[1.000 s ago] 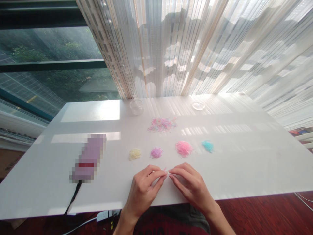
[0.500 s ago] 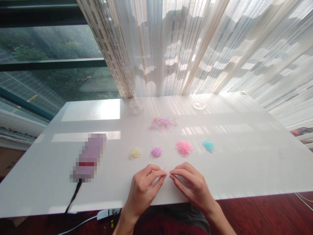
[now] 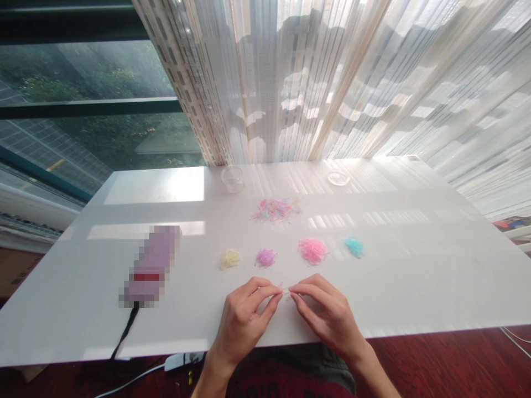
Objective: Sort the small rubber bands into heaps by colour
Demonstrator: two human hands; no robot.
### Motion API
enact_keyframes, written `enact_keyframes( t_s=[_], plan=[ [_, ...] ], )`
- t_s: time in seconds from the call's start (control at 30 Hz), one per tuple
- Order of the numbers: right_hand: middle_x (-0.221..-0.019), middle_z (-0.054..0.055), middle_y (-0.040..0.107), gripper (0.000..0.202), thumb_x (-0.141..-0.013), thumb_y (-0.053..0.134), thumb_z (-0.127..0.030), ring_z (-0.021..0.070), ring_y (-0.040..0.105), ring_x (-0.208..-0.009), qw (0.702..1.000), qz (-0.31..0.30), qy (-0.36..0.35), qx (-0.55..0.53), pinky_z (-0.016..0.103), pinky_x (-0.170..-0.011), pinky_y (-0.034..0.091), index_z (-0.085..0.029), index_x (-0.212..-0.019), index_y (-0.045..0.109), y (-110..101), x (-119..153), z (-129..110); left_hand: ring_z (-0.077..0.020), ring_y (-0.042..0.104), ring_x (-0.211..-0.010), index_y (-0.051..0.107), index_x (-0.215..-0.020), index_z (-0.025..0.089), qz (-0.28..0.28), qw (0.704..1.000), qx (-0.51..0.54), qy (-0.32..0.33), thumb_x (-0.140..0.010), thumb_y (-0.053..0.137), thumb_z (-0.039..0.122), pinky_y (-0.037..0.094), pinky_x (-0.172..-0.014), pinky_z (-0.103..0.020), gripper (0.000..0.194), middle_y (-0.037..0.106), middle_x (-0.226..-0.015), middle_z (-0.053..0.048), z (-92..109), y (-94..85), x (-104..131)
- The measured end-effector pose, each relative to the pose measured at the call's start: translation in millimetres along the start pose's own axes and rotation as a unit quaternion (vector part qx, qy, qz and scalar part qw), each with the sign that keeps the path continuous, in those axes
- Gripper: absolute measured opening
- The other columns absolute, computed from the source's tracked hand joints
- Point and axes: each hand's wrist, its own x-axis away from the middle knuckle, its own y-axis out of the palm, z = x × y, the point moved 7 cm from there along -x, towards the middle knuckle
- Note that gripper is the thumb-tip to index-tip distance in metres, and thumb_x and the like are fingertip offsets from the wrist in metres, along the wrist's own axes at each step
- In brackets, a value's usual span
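My left hand (image 3: pixel 249 307) pinches thin pastel strands that look like small rubber bands (image 3: pixel 281 285), a pink bit poking up above the fingertips. Facing it, my right hand (image 3: pixel 326 309) has thumb and forefinger drawn together on a band at the same spot, with a small pale loop showing between the two hands. Just beyond my fingers lie four-colour sorted heaps: a yellow pile (image 3: pixel 229 259), a purple pile (image 3: pixel 265 257), a pink pile (image 3: pixel 313 251) and a turquoise pile (image 3: pixel 354 247). Behind them is a mixed-colour pile (image 3: pixel 276 209).
A clear round dish (image 3: pixel 233 179) and a clear lid-like disc (image 3: pixel 339 177) stand at the back of the white table (image 3: pixel 415 276). On the left lies a blurred-out purple item (image 3: pixel 155 260) with a black strap. Below the front edge is a white power strip (image 3: pixel 178 362).
My right fingertips have shifted slightly, and a small loop of band now shows beneath them. My left hand stays almost in place.
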Motion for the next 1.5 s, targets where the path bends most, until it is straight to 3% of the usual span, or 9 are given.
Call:
enact_keyframes(
  t_s=[0.77, 1.07, 1.23, 1.37, 1.5],
  plan=[
    [-0.087, 0.003, 0.071, 0.012, -0.098, 0.068, -0.012, 0.0179, 0.069, -0.079, 1.000, 0.016, 0.022, -0.002, 0.028, -0.071, 0.058, -0.023, -0.100, 0.072, -2.0, 0.6, 3.4, -0.0155, 0.073, -0.082, 0.073, -0.104, 0.022, -0.009, 1.000, 0.003, -0.010, -0.100, 0.067, 0.012, 0.058, -0.074, -0.023, 0.012, 0.075, -0.094, -0.003, -1.3, 1.5, 0.5],
    [-0.086, 0.003, 0.072, 0.012, -0.098, 0.068, -0.014, 0.0179, 0.069, -0.080, 0.999, 0.018, 0.036, -0.009, 0.028, -0.073, 0.058, -0.024, -0.097, 0.074, -1.8, -0.4, 4.2, -0.0137, 0.067, -0.073, 0.073, -0.104, 0.023, -0.018, 1.000, 0.011, -0.018, -0.102, 0.065, 0.015, 0.055, -0.070, -0.023, 0.011, 0.075, -0.094, -0.003, -4.2, 2.6, 1.4],
    [-0.081, 0.001, 0.073, 0.012, -0.098, 0.070, -0.029, 0.0171, 0.066, -0.072, 0.990, 0.064, 0.124, -0.020, 0.027, -0.068, 0.056, -0.024, -0.089, 0.074, -22.6, 1.0, 17.3, -0.0117, 0.058, -0.061, 0.071, -0.113, 0.023, -0.013, 0.999, 0.007, -0.031, -0.102, 0.067, 0.018, 0.051, -0.061, -0.023, 0.013, 0.076, -0.098, -0.003, -6.4, 1.8, 2.0],
    [-0.083, 0.002, 0.075, 0.027, -0.093, 0.072, -0.049, 0.0189, 0.063, -0.068, 0.947, 0.188, 0.248, 0.079, 0.032, -0.071, 0.055, -0.024, -0.084, 0.076, -61.7, 5.6, 43.6, -0.0120, 0.061, -0.064, 0.071, -0.112, 0.024, -0.015, 0.999, 0.008, -0.030, -0.102, 0.065, 0.017, 0.051, -0.062, -0.023, 0.013, 0.076, -0.098, -0.001, -6.5, 2.0, 1.1],
    [-0.083, 0.005, 0.076, 0.039, -0.086, 0.070, -0.060, 0.0214, 0.062, -0.065, 0.913, 0.219, 0.320, 0.123, 0.037, -0.071, 0.055, -0.022, -0.085, 0.079, -77.8, 3.9, 65.1, -0.0122, 0.063, -0.065, 0.072, -0.109, 0.025, -0.013, 0.999, 0.005, -0.034, -0.103, 0.063, 0.018, 0.051, -0.061, -0.022, 0.013, 0.076, -0.097, -0.001, -6.2, 2.1, -0.2]
  ],
)
